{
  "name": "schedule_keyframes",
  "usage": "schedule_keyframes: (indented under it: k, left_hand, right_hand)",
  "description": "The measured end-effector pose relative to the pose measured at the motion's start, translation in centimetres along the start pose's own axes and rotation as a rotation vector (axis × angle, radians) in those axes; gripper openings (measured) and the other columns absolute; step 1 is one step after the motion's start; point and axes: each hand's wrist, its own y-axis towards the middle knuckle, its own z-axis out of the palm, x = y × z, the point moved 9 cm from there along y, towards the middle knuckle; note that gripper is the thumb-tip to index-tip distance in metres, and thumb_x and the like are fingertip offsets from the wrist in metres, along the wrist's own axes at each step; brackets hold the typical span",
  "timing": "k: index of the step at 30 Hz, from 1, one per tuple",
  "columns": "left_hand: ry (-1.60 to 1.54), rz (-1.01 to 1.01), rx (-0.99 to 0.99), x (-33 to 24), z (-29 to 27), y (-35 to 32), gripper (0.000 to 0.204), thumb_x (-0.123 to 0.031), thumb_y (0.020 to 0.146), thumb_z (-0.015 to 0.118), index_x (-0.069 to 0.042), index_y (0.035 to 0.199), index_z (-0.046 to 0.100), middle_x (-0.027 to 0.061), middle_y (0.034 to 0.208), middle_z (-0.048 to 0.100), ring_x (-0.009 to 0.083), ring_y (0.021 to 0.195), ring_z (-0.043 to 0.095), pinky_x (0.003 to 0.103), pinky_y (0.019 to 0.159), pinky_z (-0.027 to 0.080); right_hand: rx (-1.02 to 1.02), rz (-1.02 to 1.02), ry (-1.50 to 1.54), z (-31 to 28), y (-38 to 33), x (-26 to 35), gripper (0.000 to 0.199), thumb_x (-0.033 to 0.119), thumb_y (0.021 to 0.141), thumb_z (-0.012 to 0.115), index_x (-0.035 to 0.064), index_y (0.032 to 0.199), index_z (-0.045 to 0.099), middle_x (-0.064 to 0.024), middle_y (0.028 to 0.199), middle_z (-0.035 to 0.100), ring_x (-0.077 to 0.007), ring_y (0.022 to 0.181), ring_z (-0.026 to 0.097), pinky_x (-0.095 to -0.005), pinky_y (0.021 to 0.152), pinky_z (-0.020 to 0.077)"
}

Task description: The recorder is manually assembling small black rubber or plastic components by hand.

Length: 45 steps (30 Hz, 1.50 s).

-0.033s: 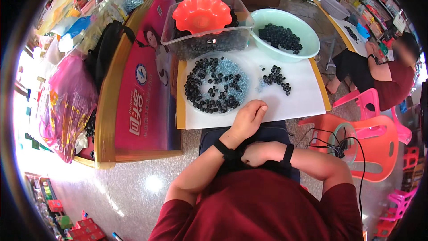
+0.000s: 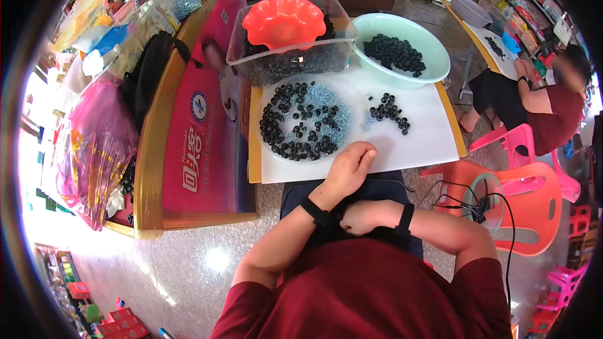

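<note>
Your left hand (image 2: pixel 350 168) appears over the near edge of the white tabletop (image 2: pixel 433 144), fingers curled narrow with the thumb alongside; you show nothing in it, though I cannot tell what the curl hides. Your right hand (image 2: pixel 361 216) is bunched in close behind it, beside the black band (image 2: pixel 321 215) on your left wrist; its fingertips are hidden, so I cannot tell whether they hold anything. The step looks to me like a pause in bead handling, since neither hand visibly touches a bead; any move on them would call for uncurling the fingers and reaching forward. Ahead and to the left of your left hand, just beyond it, is one clear round plate (image 2: pixel 287 127), with black beads (image 2: pixel 271 127) and small pale-blue beads (image 2: pixel 323 95) on it. Ahead and to its right lies one loose group of black beads (image 2: pixel 388 108), with one stray apart. Farther out you have one mint-green basin (image 2: pixel 434 53) of black beads on the right, and one clear box (image 2: pixel 326 66) straight past the plate, with one red scalloped bowl (image 2: pixel 282 22) on top. The beads themselves crowd too closely to count.
</note>
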Motion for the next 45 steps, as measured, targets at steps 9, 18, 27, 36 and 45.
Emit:
schedule_keyframes:
  k: [9,18,27,36,45]
  left_hand:
    - [-0.051,-0.094,0.044,1.1,-0.1,0.2,0.021,-0.019,0.101,0.053,-0.001,0.103,0.063,0.0109,0.09,0.064,0.0214,0.082,0.06,0.032,0.076,0.049]
    - [-0.148,-0.072,0.148,-1.1,2.3,2.1,0.018,-0.018,0.1,0.056,-0.002,0.11,0.057,0.011,0.096,0.066,0.0225,0.086,0.065,0.033,0.077,0.051]
    - [0.092,0.076,0.058,-1.1,2.4,3.6,0.011,-0.011,0.096,0.056,-0.003,0.104,0.055,0.0175,0.094,0.063,0.039,0.084,0.063,0.043,0.071,0.051]
    - [0.176,0.102,0.007,-0.5,2.7,3.9,0.012,-0.012,0.097,0.055,-0.004,0.105,0.053,0.0196,0.095,0.061,0.0418,0.081,0.062,0.047,0.069,0.051]
    - [0.095,-0.036,0.017,0.9,2.8,4.1,0.015,-0.017,0.1,0.05,-0.002,0.097,0.052,0.0239,0.086,0.061,0.0436,0.079,0.061,0.049,0.068,0.049]
  right_hand:
    - [-0.428,0.027,0.71,-6.4,-6.7,-2.8,0.017,0.013,0.08,0.062,0.0019,0.091,0.07,-0.0103,0.075,0.069,-0.0156,0.056,0.064,-0.0301,0.055,0.0514]
    - [-1.156,-0.177,1.772,-10.2,-14.6,-12.0,0.011,0.009,0.089,0.068,0.0011,0.095,0.065,-0.007,0.079,0.067,-0.0109,0.061,0.061,-0.024,0.049,0.0507]
    - [-1.219,0.016,1.663,-11.0,-14.7,-13.0,0.018,0.019,0.095,0.063,0.0025,0.091,0.062,-0.0055,0.075,0.063,-0.0111,0.058,0.058,-0.0231,0.046,0.047]
    - [-1.056,0.232,1.363,-10.2,-12.8,-14.4,0.043,0.044,0.101,0.052,0.0067,0.08,0.057,0.0006,0.065,0.052,-0.0092,0.055,0.049,-0.0247,0.048,0.0375]
    - [-1.33,0.209,0.672,-13.7,-15.2,-12.8,0.034,0.031,0.103,0.05,0.001,0.087,0.057,-0.013,0.07,0.057,-0.0236,0.063,0.056,-0.035,0.061,0.0446]
